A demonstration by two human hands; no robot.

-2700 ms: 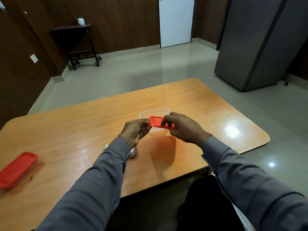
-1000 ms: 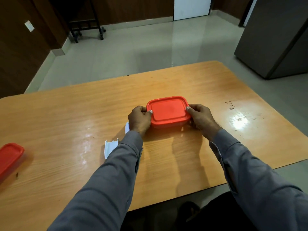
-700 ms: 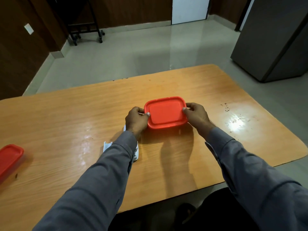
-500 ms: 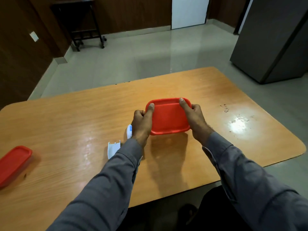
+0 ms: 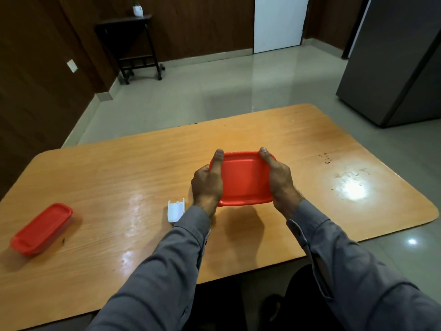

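A small container with a red lid [image 5: 245,177] is held just above the wooden table [image 5: 119,173], near its middle, tilted so the lid faces me. My left hand [image 5: 206,185] grips its left side, thumb lying along the lid's left edge. My right hand [image 5: 278,177] grips the right side, thumb on the lid's right edge. The clear body under the lid is hidden by the lid and my fingers.
A small white plastic piece [image 5: 176,209] lies on the table just left of my left wrist. A second red-lidded container [image 5: 41,228] sits near the table's left edge. A dark cabinet [image 5: 401,63] stands at the right, a side table [image 5: 128,41] by the far wall.
The lid went from held apart over the open clear box to lying on it. Both hands then lifted the closed container off the table and tilted it toward me, thumbs sliding onto the lid.
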